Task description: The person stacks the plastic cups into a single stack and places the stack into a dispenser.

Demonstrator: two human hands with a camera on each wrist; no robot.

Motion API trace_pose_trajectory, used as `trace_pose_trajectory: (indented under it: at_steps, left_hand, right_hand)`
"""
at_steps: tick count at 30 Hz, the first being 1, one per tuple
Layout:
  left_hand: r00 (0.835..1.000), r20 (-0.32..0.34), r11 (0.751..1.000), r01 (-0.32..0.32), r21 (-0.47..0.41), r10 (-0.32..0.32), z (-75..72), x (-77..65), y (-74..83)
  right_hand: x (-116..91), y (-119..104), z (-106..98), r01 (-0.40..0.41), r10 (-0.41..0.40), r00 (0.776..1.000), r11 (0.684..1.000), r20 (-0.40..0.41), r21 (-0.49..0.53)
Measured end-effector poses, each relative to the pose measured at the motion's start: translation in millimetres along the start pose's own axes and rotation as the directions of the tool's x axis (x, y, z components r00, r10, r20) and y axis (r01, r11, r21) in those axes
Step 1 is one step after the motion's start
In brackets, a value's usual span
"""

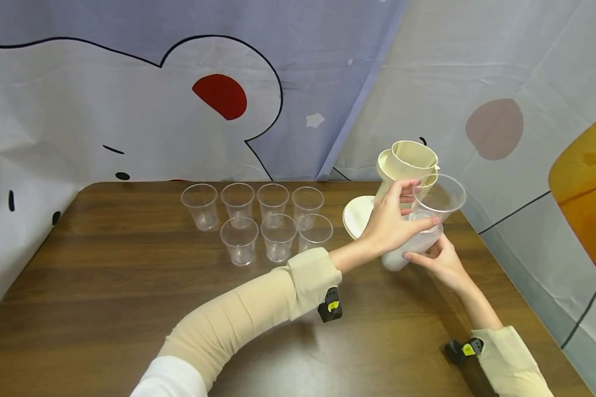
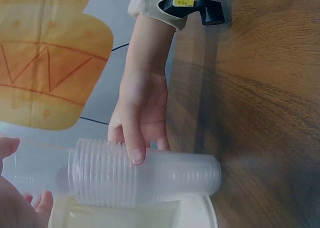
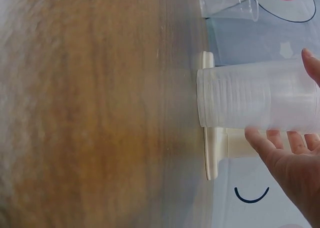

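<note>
My right hand grips a stack of clear plastic cups from the right side, thumb and fingers around it. The stack leans, its base low over the table. At its upper end my left hand holds a clear plastic cup between thumb and fingers; this cup sticks well out of the stack, its lower part still inside. In the right wrist view the stack stretches sideways, with the right hand's fingers along it. Right behind the hands stands a cream-coloured stand with a ring-shaped top.
Several single clear cups stand upright in two rows on the wooden table, left of the hands. The stand's round white base shows beside the left wrist. Printed curtains hang behind the table and along its right edge.
</note>
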State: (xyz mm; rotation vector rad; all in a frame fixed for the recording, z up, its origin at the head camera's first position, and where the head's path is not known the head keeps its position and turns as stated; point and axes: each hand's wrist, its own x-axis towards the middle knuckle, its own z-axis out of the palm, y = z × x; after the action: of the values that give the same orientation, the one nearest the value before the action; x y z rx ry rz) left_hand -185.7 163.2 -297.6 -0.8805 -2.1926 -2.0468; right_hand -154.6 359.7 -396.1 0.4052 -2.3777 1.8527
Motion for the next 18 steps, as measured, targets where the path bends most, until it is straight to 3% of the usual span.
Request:
trace_pose_trajectory:
  at_steps: [5, 18]
  left_hand:
    - [1.000, 0.005, 1.000, 0.011, 0.011, -0.011, 1.2, -1.2, -3.6]
    - [0.997, 0.031, 0.987, 0.063, 0.146, -0.068, 2.0, -6.0, -9.3]
  right_hand:
    - [-2.4, -1.0, 1.0, -0.002, 0.002, 1.000, 1.000, -0.001, -0.006]
    - [-3.1, -1.5, 3.9, 0.016, -0.016, 1.000, 0.999, 0.005, 0.029]
